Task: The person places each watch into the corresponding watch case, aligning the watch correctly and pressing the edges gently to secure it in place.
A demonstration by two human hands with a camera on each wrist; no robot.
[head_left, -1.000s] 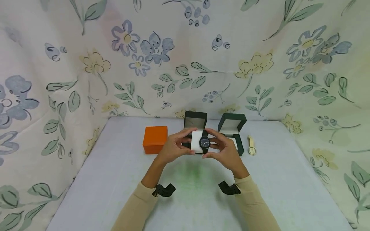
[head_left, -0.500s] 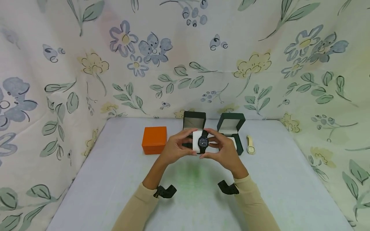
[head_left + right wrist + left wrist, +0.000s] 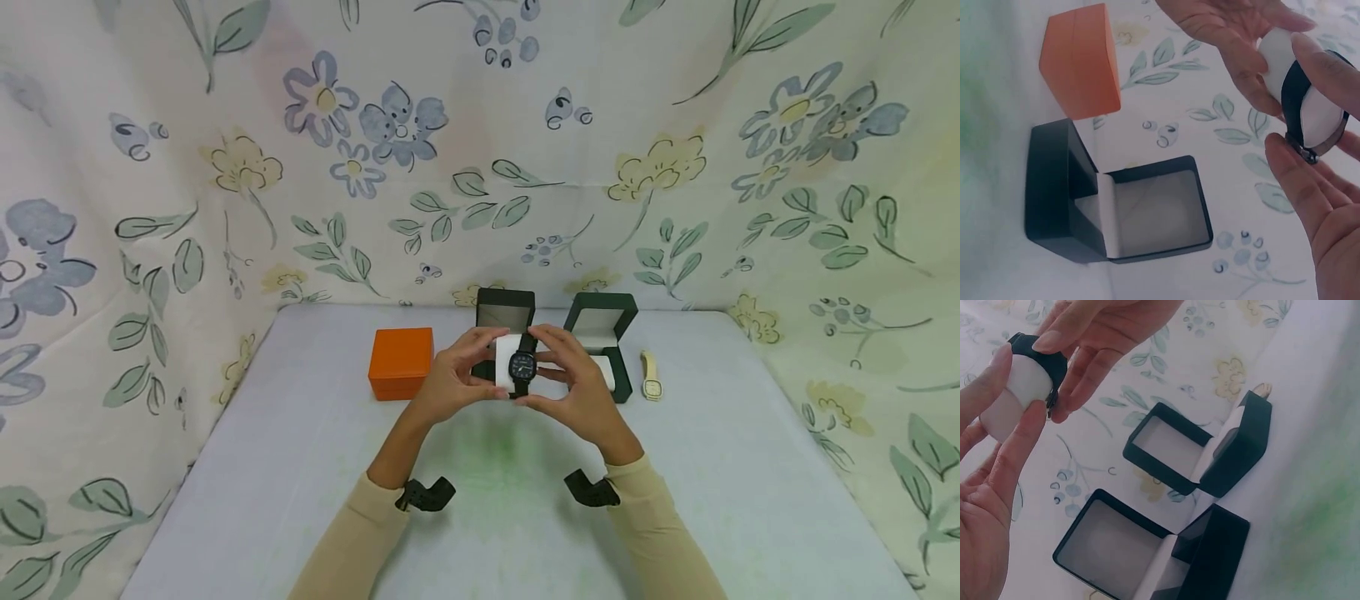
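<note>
In the head view both hands hold a black wristwatch (image 3: 522,365) around one end of a white watch cushion (image 3: 505,354), above the table. My left hand (image 3: 454,377) grips the cushion's bare end between thumb and fingers. My right hand (image 3: 583,385) pinches the watch and its strap from the right. In the left wrist view, the strap (image 3: 1054,361) wraps the rounded cushion (image 3: 1005,414). Its metal buckle (image 3: 1309,154) shows in the right wrist view, beside the right fingertips. Behind the hands stands a black watch box (image 3: 506,314), lid up; its base is partly hidden.
A dark green watch box (image 3: 621,375) with its lid up holds a white cushion, right of the black box. A gold watch (image 3: 651,379) lies beyond it. At left sits a closed orange box (image 3: 401,367). Floral cloth (image 3: 450,175) hangs behind the white-covered table (image 3: 300,467).
The black watch has shifted slightly left along the cushion and tilted a little. My right hand has moved left with it; my left hand stays nearly in place. Boxes and gold watch stay put.
</note>
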